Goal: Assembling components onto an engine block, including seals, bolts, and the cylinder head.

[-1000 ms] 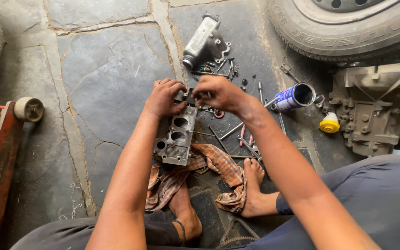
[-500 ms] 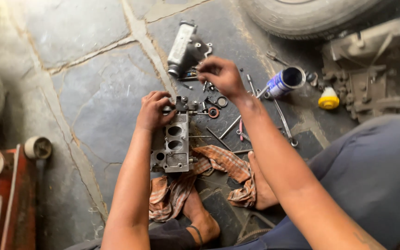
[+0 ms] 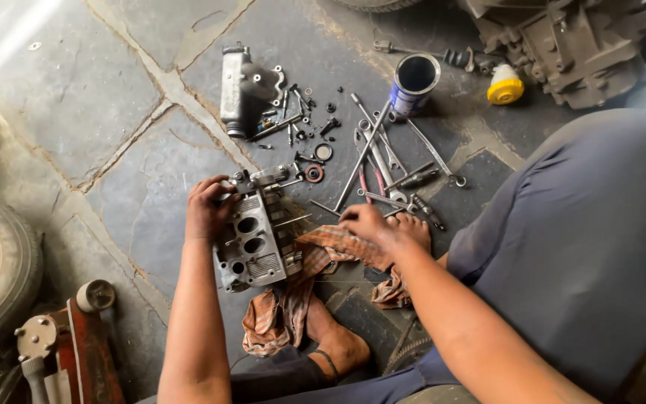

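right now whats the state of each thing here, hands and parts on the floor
left hand: fingers gripping the valve block's far edge
right hand: resting on the striped rag, holding nothing visible
valve block: lying flat, bores facing up
striped rag: crumpled, partly under the block
blue can: on its side, mouth open
wrenches: scattered loose

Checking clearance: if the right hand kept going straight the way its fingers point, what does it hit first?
The right hand points up and left over the floor. First in that line is probably the thin metal rod just beyond its fingertips, then the red-ringed seal. Depth is unclear.
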